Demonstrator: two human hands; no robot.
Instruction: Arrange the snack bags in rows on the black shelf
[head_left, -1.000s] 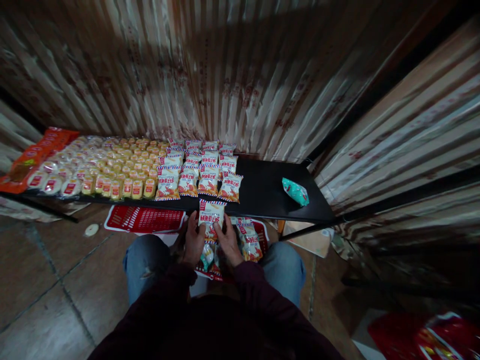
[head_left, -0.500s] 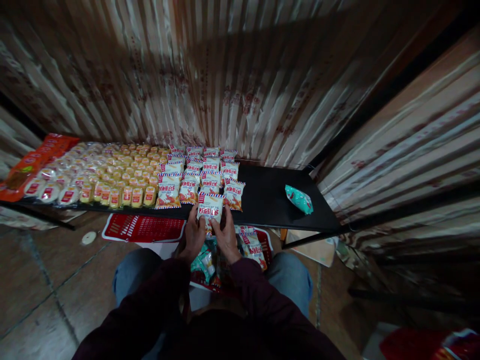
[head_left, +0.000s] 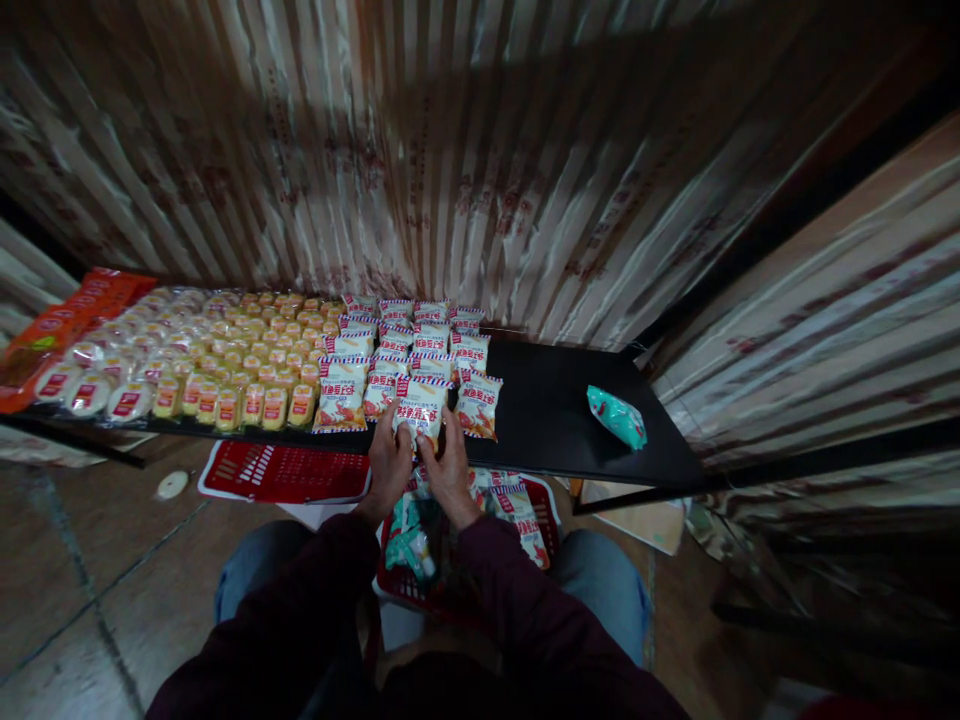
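A white snack bag (head_left: 421, 411) with striped edges and red lettering is held upright between my two hands at the front edge of the black shelf (head_left: 547, 410). My left hand (head_left: 388, 458) closes on its left side and my right hand (head_left: 448, 462) on its right, thumbs on the front. Matching snack bags (head_left: 341, 392) lie in rows just behind and beside it, partly hidden by the held one. Below my wrists, a red basket (head_left: 551, 510) between my knees holds more white bags (head_left: 519, 515) and teal packets (head_left: 410, 545).
Left of the bags stand rows of small yellow packaged cakes (head_left: 266, 405) and round white packs (head_left: 129, 400). An orange bag (head_left: 56, 335) lies at the far left end. A teal packet (head_left: 616, 417) rests toward the shelf's right end. Another red basket (head_left: 289, 472) sits under the shelf.
My hands have brought the snack bag slightly up and forward, onto the front of the rows. The view has shifted a little; the other packets stay in place.
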